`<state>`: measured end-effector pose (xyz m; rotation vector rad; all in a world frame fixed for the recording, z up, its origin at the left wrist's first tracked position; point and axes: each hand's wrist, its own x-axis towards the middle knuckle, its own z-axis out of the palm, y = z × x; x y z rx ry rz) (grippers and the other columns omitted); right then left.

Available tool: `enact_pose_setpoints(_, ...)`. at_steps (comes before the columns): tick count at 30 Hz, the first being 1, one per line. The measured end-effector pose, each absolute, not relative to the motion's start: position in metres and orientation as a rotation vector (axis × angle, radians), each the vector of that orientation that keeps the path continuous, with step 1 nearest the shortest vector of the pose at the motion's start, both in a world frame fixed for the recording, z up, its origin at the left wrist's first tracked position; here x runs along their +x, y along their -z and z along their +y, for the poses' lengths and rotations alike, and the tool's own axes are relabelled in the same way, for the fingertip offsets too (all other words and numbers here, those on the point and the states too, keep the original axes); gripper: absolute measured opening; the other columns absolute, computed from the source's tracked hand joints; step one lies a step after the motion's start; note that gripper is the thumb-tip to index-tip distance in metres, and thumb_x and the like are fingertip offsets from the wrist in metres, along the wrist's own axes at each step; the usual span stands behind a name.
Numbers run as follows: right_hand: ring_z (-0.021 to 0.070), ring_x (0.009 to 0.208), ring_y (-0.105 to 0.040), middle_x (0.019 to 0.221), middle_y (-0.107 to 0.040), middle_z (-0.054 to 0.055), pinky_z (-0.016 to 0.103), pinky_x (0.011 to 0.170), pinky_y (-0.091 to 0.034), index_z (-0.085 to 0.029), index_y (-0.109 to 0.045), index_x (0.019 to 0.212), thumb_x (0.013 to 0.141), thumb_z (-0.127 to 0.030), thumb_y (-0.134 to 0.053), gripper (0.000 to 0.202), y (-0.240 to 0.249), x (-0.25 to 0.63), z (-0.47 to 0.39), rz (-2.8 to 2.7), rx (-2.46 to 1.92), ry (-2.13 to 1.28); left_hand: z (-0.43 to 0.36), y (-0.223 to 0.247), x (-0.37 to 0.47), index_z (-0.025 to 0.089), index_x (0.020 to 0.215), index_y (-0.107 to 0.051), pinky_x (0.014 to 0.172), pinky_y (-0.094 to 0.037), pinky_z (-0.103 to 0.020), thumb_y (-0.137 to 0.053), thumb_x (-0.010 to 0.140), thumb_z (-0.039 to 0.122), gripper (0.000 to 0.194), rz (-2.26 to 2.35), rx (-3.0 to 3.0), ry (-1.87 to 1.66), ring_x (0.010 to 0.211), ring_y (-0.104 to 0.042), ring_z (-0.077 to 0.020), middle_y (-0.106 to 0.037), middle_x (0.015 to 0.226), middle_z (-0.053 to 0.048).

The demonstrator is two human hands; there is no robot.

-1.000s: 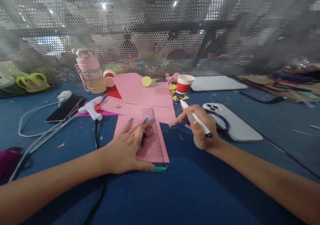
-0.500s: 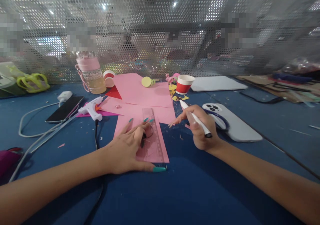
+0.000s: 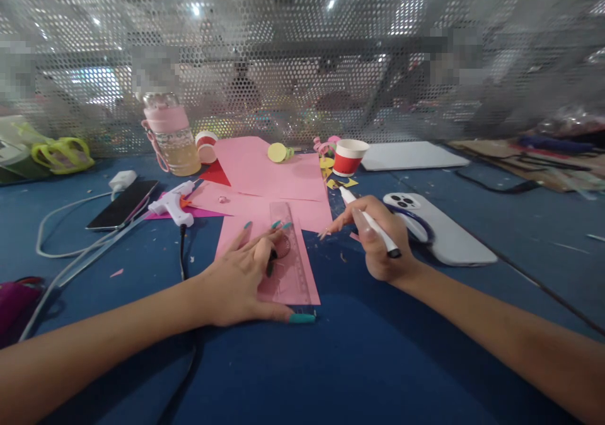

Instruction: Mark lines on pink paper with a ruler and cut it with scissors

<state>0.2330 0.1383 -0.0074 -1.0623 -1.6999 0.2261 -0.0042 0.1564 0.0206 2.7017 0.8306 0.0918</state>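
Note:
My left hand (image 3: 241,280) lies flat and spread, pressing a clear plastic ruler (image 3: 295,267) onto a pink sheet of paper (image 3: 227,229). The ruler runs lengthwise, near the sheet's right edge, and the thumb rests by its near end. A small dark object (image 3: 271,263) shows beside the fingers; I cannot make out what it is. My right hand (image 3: 385,242) is closed around a white marker (image 3: 371,223) with a black end. It is to the right of the sheet, and the marker's dark tip points away from me, apart from the paper.
Behind lie more pink sheets (image 3: 278,179) and a red-and-white paper cup (image 3: 348,159). At left are a glue gun (image 3: 174,204), a dark phone (image 3: 123,205) and a bottle (image 3: 170,138). A white phone (image 3: 449,239) and scissors (image 3: 425,226) lie right of my right hand.
Almost nothing differs. Both hands, the ruler and the marker keep their places; the view has shifted very slightly.

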Motion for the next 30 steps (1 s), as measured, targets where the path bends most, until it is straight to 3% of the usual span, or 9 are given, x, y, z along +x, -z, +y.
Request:
enact_pose_setpoints(5, 0.0171, 0.052, -0.062, 0.061, -0.065, 0.002, 0.026, 0.04, -0.043, -0.025, -0.048, 0.077, 0.084, -0.056, -0.036, 0.034, 0.0063, 0.2322, 0.1377, -1.703, -1.069, -0.217, 0.1556, -0.0208, -0.0033, 0.012, 0.124, -0.03, 0.111, -0.004, -0.05, -0.051, 0.067, 0.071, 0.084, 0.864, 2.679, -0.076, 0.134, -0.026, -0.0277, -0.035, 0.14, -0.022)
enact_pose_setpoints(30, 0.0161, 0.043, -0.055, 0.053, -0.06, -0.001, 0.028, 0.041, -0.041, -0.027, -0.048, 0.078, 0.084, -0.056, -0.037, 0.032, 0.005, 0.2324, 0.1361, -1.7, -1.084, -0.259, 0.1555, -0.0221, -0.0028, 0.012, 0.129, -0.026, 0.111, -0.005, -0.051, -0.051, 0.067, 0.071, 0.088, 0.844, 2.65, -0.125, 0.132, -0.028, -0.0301, -0.032, 0.141, -0.022)
